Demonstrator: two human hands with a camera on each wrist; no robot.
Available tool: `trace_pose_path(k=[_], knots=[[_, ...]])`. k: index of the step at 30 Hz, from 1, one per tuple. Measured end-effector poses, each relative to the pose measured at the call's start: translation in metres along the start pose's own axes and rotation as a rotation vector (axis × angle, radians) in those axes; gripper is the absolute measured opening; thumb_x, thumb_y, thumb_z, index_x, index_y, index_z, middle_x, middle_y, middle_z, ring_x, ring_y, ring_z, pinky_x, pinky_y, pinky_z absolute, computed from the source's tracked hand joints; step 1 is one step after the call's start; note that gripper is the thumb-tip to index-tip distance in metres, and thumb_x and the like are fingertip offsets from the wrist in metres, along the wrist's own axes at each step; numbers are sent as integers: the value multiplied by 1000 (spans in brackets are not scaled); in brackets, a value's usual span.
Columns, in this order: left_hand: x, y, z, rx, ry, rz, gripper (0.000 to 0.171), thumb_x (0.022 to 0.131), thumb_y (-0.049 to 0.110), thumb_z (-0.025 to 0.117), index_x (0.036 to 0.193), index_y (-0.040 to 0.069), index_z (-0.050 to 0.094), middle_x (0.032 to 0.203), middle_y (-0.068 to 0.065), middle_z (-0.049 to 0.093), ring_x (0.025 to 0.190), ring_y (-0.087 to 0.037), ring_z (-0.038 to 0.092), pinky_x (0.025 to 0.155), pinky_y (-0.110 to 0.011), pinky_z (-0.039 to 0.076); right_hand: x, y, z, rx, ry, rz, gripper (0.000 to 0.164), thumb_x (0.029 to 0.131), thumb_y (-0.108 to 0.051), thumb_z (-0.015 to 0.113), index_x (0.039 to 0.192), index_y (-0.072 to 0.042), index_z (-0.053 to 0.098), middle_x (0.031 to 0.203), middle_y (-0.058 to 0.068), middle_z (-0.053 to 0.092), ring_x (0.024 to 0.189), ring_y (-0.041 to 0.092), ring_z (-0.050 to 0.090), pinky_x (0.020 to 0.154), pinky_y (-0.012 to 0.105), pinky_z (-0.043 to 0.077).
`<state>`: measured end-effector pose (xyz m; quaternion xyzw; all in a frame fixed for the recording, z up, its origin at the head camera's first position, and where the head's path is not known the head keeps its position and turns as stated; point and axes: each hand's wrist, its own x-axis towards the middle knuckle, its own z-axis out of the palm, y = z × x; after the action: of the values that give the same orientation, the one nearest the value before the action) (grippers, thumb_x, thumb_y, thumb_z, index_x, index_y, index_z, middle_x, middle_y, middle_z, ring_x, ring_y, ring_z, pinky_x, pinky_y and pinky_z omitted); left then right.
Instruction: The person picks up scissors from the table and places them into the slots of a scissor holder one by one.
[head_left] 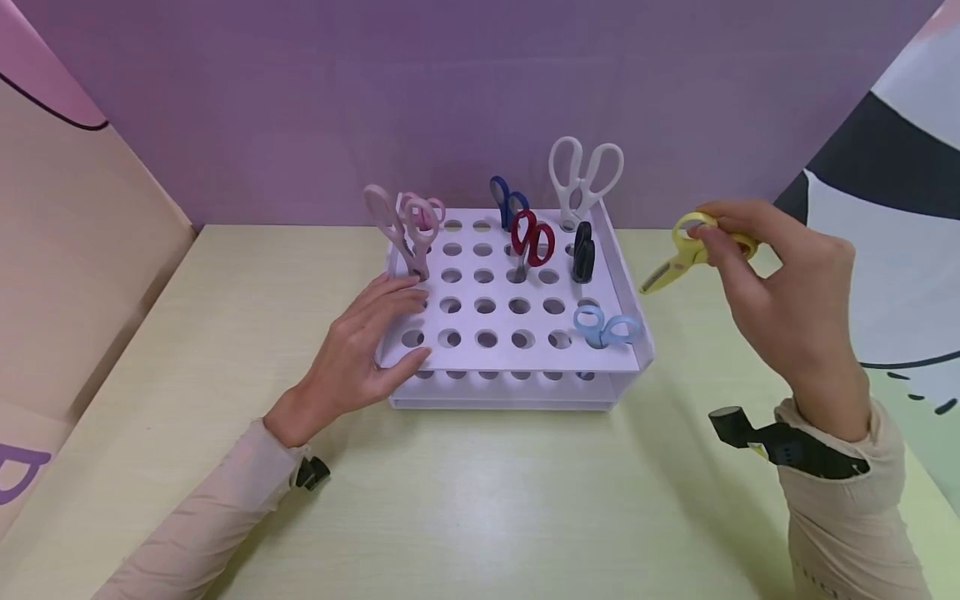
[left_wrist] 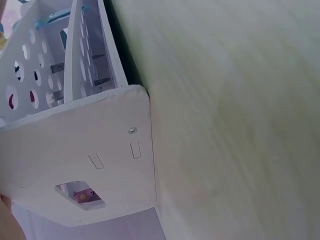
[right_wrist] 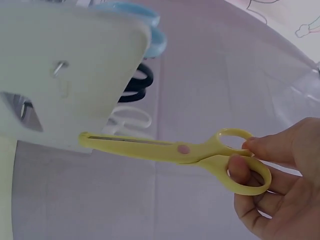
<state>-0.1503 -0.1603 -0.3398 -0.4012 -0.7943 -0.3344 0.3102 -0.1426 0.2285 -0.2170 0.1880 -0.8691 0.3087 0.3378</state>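
Yellow scissors (right_wrist: 195, 152) hang from my right hand (head_left: 795, 292), to the right of the rack. The thumb and fingers pinch their handle loops, and the blades point down and left, apart from the rack. My left hand (head_left: 356, 346) rests on the left edge of the white rack (head_left: 465, 321), fingers laid over its top. Pale pink scissors (head_left: 420, 237) stand just beyond those fingertips. Light blue scissors (head_left: 606, 327) sit in the near right corner hole. Black scissors (head_left: 583, 254), red scissors (head_left: 532, 237), blue scissors (head_left: 508, 200) and white scissors (head_left: 585, 179) stand further back.
Another pair of pink scissors (head_left: 433, 207) stands in the back left corner. A purple wall (head_left: 300, 108) rises behind the table (head_left: 480, 500). The rack's top has rows of round holes, with a second holed shelf (head_left: 517, 387) below and solid side panels (left_wrist: 75, 155).
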Motion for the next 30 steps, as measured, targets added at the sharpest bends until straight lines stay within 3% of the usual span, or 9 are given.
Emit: trace_pose_path(k=[15,20,30], knots=[[4,-1,1,-24,34,5,48,94,38,61,113,-6,64,124,-17,65,128,-35,53,116,-54,31,1,-45,10,117,240,-71,17,92,-3,68,104,7,73,97,19,74,84,-8,60,82,12,47],[3,-1,1,-25,23,-3,48,94,39,61,114,-5,63,124,-17,65,128,-35,53,116,-54,31,-5,-55,20,165,204,-109,17,88,3,71,105,6,73,100,16,75,88,3,64,85,16,49],[1,-1,3,-51,35,-11,50,93,39,62,115,-6,61,124,-16,64,127,-35,54,116,-53,31,-15,-77,39,221,43,-175,27,84,10,72,109,4,71,104,14,74,92,27,70,90,15,49]])
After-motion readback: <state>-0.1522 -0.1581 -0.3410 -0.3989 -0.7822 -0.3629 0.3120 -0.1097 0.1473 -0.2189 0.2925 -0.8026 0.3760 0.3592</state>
